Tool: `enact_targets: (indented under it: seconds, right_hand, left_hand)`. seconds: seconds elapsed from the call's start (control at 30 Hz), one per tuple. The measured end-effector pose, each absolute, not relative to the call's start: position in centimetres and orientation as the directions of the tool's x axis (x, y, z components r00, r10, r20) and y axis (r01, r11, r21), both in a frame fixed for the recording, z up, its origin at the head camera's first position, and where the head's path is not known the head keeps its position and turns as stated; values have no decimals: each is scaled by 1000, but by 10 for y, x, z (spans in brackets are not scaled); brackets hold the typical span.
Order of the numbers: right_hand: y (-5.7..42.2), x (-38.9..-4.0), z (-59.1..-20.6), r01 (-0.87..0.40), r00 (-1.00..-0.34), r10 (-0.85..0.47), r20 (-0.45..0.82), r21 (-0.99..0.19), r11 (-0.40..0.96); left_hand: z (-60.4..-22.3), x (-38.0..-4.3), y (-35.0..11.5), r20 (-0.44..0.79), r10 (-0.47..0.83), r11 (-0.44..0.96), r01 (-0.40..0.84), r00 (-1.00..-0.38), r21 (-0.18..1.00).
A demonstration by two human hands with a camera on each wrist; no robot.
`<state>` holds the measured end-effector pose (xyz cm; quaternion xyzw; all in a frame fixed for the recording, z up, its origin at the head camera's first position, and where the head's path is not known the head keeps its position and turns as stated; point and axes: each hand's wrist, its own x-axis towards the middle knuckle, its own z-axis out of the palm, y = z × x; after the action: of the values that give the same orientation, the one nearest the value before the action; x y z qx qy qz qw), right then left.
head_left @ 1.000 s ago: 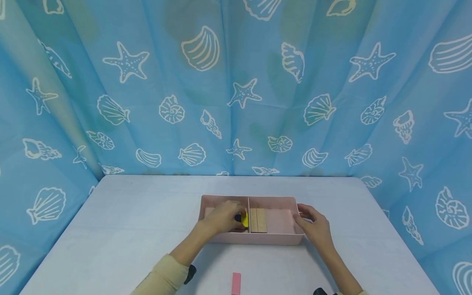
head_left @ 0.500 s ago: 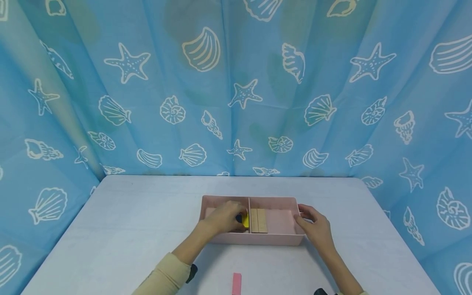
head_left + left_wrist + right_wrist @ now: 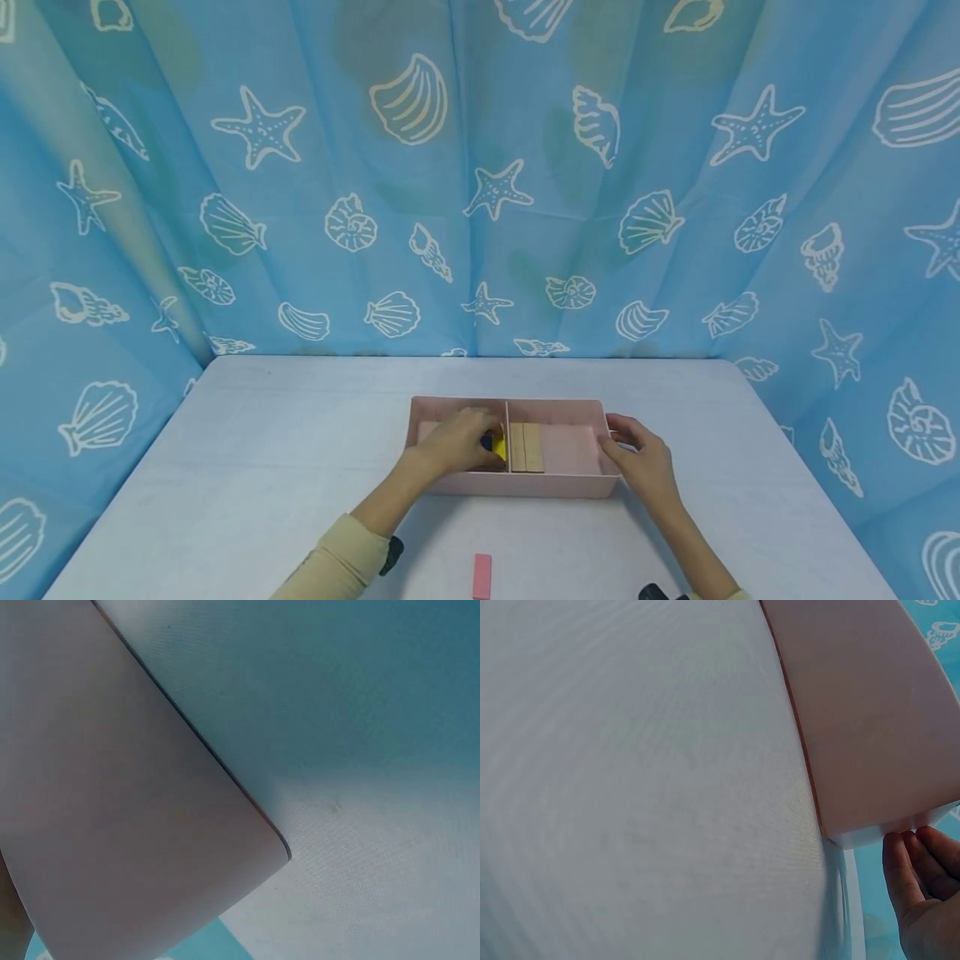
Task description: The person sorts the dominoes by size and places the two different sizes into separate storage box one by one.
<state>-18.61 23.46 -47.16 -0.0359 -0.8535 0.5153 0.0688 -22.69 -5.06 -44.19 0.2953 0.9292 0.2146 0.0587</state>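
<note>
A pink two-compartment box [image 3: 525,486] stands on the table. My left hand [image 3: 453,442] reaches into its left compartment with fingers bent round a small yellow-and-black object [image 3: 499,446] beside the divider. Most of that object is hidden, so its kind cannot be told. At the box's right end my right hand [image 3: 643,458] holds the end wall, thumb over the rim and fingers outside. The right wrist view shows those fingertips [image 3: 896,844] against the outer wall. Two light wooden strips [image 3: 527,448] lie side by side in the right compartment, against the divider.
A small pink block [image 3: 482,575] lies on the white tabletop [image 3: 300,467] in front of the box. A blue curtain [image 3: 480,250] with shell and starfish prints hangs behind and at both sides of the table.
Both hands stay in nearly the same place. The yellow part between my left fingers shows slightly less than before. The box and the pink block have not moved.
</note>
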Motion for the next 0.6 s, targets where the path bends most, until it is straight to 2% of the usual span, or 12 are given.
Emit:
enact_targets:
  seconds: [0.6]
  right_hand:
    - [235, -187, -472, -8, -988, 134, 82, -877, 480]
  left_hand:
    - [-434, -219, -51, 42, 547, 752, 513, -836, 414]
